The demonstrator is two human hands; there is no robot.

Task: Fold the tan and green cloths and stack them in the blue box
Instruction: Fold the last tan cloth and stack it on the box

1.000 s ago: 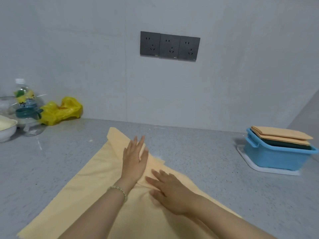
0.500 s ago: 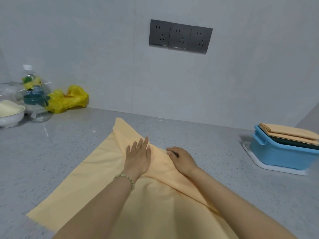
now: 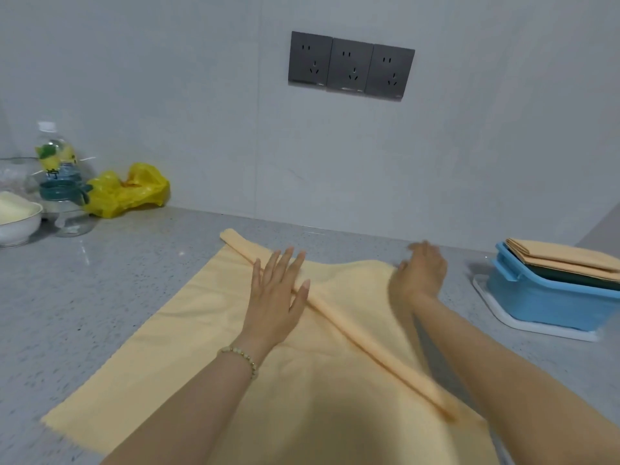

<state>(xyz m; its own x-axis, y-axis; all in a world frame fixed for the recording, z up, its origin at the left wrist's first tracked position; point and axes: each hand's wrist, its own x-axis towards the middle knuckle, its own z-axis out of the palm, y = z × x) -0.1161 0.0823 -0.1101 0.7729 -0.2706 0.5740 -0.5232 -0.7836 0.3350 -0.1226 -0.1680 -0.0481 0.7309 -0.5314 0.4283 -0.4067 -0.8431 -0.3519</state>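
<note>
A large tan cloth (image 3: 208,317) lies spread on the grey counter, with a raised crease running diagonally across it. My left hand (image 3: 276,297) presses flat on the cloth beside the crease, fingers straight. My right hand (image 3: 419,271) is blurred at the cloth's far right corner, its fingers curled on the cloth's edge. The blue box (image 3: 543,297) stands at the right on a white tray, holding folded tan cloths (image 3: 563,256) over a folded green cloth (image 3: 577,278).
At the far left stand a white bowl (image 3: 15,226), a plastic bottle (image 3: 58,172), a glass jar (image 3: 68,209) and a yellow plastic bag (image 3: 129,191). Three dark sockets (image 3: 350,67) sit on the wall. The white tray (image 3: 533,325) lies under the box.
My right hand moved right and away, pulling the folded-over part of the cloth open toward the box. My left hand stayed pressed on the cloth. The camera shifted slightly.
</note>
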